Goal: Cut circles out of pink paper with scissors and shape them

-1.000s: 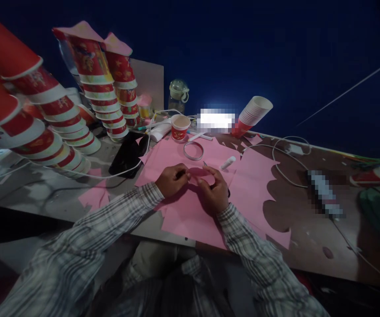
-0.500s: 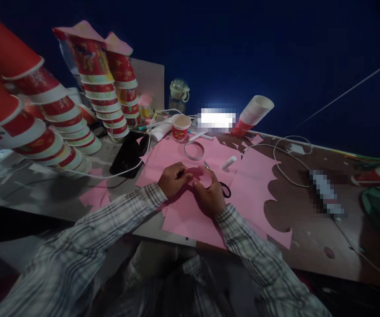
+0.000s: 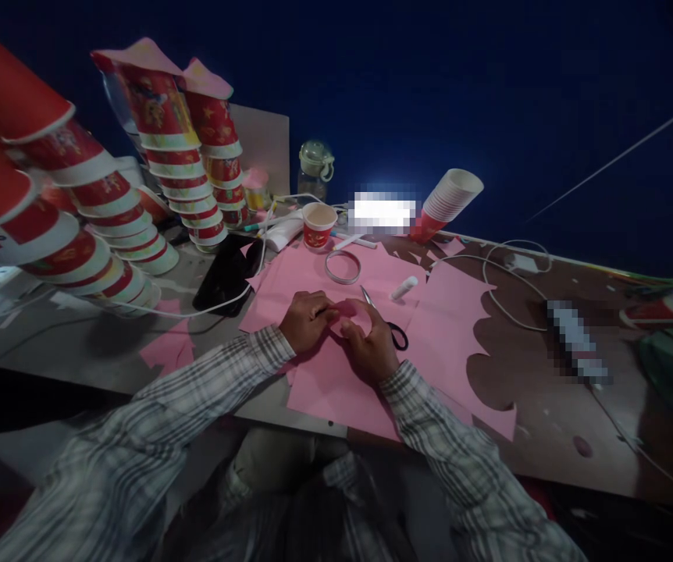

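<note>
Between my two hands is a small curled piece of pink paper (image 3: 355,312), bent into a rounded shape. My left hand (image 3: 306,321) pinches its left edge with thumb and fingers. Curved round its right side, my right hand (image 3: 370,347) grips it between thumb and forefinger. Scissors (image 3: 400,336) with black handles lie partly hidden behind my right hand. Under both hands spread pink paper sheets (image 3: 336,390), one with scalloped cut-outs along its right edge. A ring-shaped roll (image 3: 342,267) and a white glue stick (image 3: 404,288) rest on the sheets beyond my hands.
Tall stacks of red paper cups (image 3: 190,168) stand at the left, two with pink tops. A single cup (image 3: 318,226) and a leaning cup stack (image 3: 450,199) are at the back. A black phone (image 3: 226,277), white cable (image 3: 489,282) and lidded jar (image 3: 315,168) lie around.
The pink paper between my hands now shows as a rounder, more open curl. My right thumb and fingers have shifted slightly around it; the left hand has hardly moved.
</note>
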### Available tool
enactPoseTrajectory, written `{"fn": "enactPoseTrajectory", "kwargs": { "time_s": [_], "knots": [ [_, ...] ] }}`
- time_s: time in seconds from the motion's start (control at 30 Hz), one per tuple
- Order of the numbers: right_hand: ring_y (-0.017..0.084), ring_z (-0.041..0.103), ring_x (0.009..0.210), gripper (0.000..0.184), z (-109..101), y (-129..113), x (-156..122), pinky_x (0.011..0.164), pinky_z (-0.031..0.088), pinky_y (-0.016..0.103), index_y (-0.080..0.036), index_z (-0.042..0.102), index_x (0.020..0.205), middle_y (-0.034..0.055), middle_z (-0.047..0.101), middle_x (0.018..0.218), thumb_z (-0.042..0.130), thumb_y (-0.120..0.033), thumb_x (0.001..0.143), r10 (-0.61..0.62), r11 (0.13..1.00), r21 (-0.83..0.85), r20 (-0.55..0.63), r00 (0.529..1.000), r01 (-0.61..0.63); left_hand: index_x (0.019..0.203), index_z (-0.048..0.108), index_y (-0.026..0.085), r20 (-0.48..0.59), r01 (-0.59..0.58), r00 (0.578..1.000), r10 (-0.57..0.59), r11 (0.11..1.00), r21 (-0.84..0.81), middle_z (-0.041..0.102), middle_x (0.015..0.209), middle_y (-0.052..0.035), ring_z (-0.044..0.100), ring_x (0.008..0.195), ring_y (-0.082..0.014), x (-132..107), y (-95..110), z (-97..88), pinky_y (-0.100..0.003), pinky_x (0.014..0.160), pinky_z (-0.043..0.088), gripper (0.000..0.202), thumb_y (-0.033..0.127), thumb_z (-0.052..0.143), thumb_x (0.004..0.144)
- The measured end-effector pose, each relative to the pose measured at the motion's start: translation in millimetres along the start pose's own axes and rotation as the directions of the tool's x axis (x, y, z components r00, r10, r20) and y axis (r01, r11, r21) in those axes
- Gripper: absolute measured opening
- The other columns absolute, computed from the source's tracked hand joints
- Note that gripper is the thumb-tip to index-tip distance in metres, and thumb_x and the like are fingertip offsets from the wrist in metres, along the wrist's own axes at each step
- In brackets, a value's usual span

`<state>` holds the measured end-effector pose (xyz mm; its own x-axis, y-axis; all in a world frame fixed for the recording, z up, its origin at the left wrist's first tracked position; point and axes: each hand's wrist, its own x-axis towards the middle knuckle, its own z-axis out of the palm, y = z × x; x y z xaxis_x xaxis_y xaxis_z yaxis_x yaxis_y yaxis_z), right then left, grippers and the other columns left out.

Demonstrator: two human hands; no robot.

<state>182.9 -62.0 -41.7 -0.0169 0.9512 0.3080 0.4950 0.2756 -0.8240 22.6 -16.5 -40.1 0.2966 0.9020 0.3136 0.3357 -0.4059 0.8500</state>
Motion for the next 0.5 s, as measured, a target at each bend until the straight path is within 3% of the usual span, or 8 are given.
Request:
{"fn": "enactPoseTrajectory", "kwargs": {
  "time_s": [0.33, 0.5],
  "knots": [
    [0.024, 0.062, 0.109, 0.035, 1.1, 2.5, -0.7, 0.096, 0.049, 0.043, -0.020, 0.059, 0.119, 0.0106, 0.067, 0.118, 0.056, -0.034, 0.087, 0.008, 1.000, 0.019, -0.007, 1.000, -0.008, 0.069, 0.065, 0.018, 0.057, 0.001, 0.998, -0.005, 0.997, 0.072, 0.060, 0.064, -0.0011, 0.053, 0.066, -0.0150, -0.2, 1.9, -2.0, -0.035, 0.085, 0.034, 0.021, 0.030, 0.056, 0.085],
    [0.025, 0.064, 0.104, 0.034, 0.4, 3.8, 0.8, 0.091, 0.053, 0.045, -0.020, 0.060, 0.117, 0.0113, 0.068, 0.113, 0.057, -0.035, 0.086, 0.055, 0.996, 0.069, -0.004, 0.998, -0.055, 0.058, 0.057, 0.017, 0.059, -0.007, 0.998, 0.004, 0.999, 0.049, 0.052, 0.057, 0.0009, 0.047, 0.058, -0.0123, 2.2, 1.8, -2.5, -0.030, 0.071, 0.036, 0.031, 0.033, 0.055, 0.085]
  ]
}}
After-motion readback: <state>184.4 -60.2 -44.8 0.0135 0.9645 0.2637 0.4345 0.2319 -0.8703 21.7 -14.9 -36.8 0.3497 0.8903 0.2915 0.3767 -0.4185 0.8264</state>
